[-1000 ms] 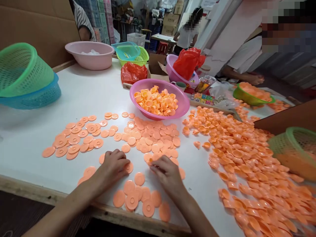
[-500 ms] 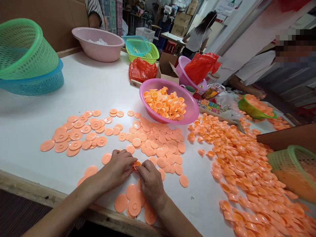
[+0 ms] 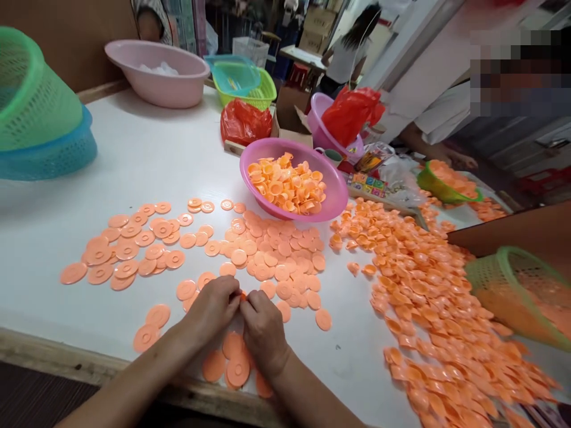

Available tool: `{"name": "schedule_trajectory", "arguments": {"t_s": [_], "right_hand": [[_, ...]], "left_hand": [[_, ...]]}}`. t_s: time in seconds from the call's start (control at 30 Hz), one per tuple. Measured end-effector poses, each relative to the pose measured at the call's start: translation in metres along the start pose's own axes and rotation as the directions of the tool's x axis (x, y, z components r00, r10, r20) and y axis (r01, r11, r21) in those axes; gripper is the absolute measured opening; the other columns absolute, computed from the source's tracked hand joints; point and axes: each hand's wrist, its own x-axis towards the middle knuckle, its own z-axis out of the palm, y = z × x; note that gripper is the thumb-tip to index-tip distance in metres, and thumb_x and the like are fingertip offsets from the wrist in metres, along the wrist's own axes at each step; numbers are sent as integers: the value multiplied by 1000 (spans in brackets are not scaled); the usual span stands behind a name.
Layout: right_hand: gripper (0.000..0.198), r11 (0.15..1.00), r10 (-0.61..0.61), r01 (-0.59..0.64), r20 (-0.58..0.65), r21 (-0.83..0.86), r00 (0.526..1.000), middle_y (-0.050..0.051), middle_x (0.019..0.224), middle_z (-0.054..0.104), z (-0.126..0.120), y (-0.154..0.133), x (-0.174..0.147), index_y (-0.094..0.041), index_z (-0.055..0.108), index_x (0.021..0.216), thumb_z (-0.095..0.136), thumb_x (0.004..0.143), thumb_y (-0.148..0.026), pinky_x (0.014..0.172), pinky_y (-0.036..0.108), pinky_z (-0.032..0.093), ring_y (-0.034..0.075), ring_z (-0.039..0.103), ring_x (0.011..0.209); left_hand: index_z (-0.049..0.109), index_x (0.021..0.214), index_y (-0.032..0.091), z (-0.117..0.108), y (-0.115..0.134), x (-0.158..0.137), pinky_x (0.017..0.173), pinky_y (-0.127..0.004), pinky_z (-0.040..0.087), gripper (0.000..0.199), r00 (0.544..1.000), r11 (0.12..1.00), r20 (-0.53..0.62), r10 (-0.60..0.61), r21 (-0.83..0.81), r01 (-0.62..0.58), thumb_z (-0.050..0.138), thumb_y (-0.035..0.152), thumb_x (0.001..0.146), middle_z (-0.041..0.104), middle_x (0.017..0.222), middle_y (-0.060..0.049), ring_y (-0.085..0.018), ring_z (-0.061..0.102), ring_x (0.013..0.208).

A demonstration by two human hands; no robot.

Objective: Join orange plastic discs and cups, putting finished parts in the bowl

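My left hand (image 3: 217,304) and my right hand (image 3: 264,330) meet over the near part of the white table, fingers closed in a pinch. Between their fingertips shows a bit of a small orange plastic cup (image 3: 243,295); most of it is hidden. Flat orange toy saucers (image 3: 285,246) lie beyond my hands, and a few more saucers (image 3: 237,370) lie just below them near the table edge. Further saucers (image 3: 127,249) are scattered to the left. Past them a pink bowl (image 3: 338,205) holds many small orange cups (image 3: 285,185).
A large heap of orange cups (image 3: 423,291) spreads along the right, beside a green basket (image 3: 491,276). Stacked baskets (image 3: 49,131) stand at the left, a pale pink basin (image 3: 178,89) at the back. A co-worker's hand (image 3: 461,160) is at the far right.
The fingers have closed further over the orange cup, so less of it shows. The view has shifted slightly; most table items appear a little further left.
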Motion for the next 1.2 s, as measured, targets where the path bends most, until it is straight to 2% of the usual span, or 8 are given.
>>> {"name": "schedule_trajectory", "arguments": {"t_s": [0.13, 0.23, 0.33, 0.43, 0.77, 0.97, 1.1, 1.2], "right_hand": [[30, 996, 31, -26, -56, 86, 998, 2, 68, 52, -24, 15, 19, -21, 65, 77, 42, 95, -12, 59, 29, 35, 17, 47, 64], [24, 977, 190, -161, -228, 142, 955, 3, 75, 56, -53, 54, 67, -22, 67, 82, 47, 94, -15, 66, 28, 42, 17, 53, 72], [14, 938, 343, -337, -309, 74, 887, 6, 81, 61, -77, 108, 127, -20, 66, 79, 56, 89, -21, 72, 31, 44, 20, 56, 78], [11, 912, 401, -410, -289, 35, 869, 8, 82, 63, -84, 143, 161, -17, 67, 85, 56, 85, -15, 75, 34, 46, 22, 58, 79], [26, 984, 121, -153, -278, -95, 953, 14, 108, 62, -40, 101, 100, -16, 63, 111, 45, 94, -13, 88, 36, 45, 25, 56, 102], [20, 951, 267, -262, 6, -167, 964, 12, 94, 69, -21, 116, 100, -16, 67, 106, 63, 86, -14, 80, 40, 40, 28, 53, 93], [12, 963, 257, -260, -48, -78, 965, 8, 89, 70, -21, 115, 97, -19, 70, 93, 60, 89, -14, 83, 38, 40, 25, 55, 93], [16, 959, 243, -228, -75, 170, 967, 4, 86, 70, -22, 86, 84, -22, 70, 88, 57, 90, -13, 81, 33, 44, 21, 59, 87]], "left_hand": [[69, 77, 20, -23, -9, 4, 67, -27, 46, 21, 996, 999, -86, 22, -29, -24, 50, 22, 85, 70, 75, -2, -16, 62, 72], [72, 91, 22, -36, -21, 0, 76, -33, 49, 26, 977, 999, -212, -18, 34, 25, 48, 32, 89, 72, 91, -4, -21, 64, 85], [73, 92, 23, -33, -31, -6, 79, -38, 49, 22, 977, 982, -209, 39, 190, 1, 54, 30, 85, 70, 95, -5, -24, 62, 89], [73, 91, 24, -22, -35, -14, 80, -38, 50, 20, 976, 966, -180, 123, 248, -75, 54, 28, 85, 68, 98, -6, -24, 61, 92], [73, 88, 27, -23, -37, -39, 75, -33, 53, 22, 969, 964, -205, 137, 253, -83, 52, 32, 89, 71, 100, -5, -23, 64, 91], [73, 95, 27, -16, -37, -43, 81, -37, 52, 20, 959, 953, -192, 208, 259, -155, 54, 30, 89, 72, 105, -6, -23, 64, 96], [72, 100, 26, -20, -37, -47, 81, -36, 52, 24, 952, 969, -283, 119, 243, -49, 50, 33, 92, 71, 105, -6, -23, 63, 98], [72, 99, 26, -25, -39, -47, 81, -37, 51, 25, 951, 963, -297, 87, 268, -5, 51, 38, 90, 71, 102, -5, -23, 63, 97]]}}
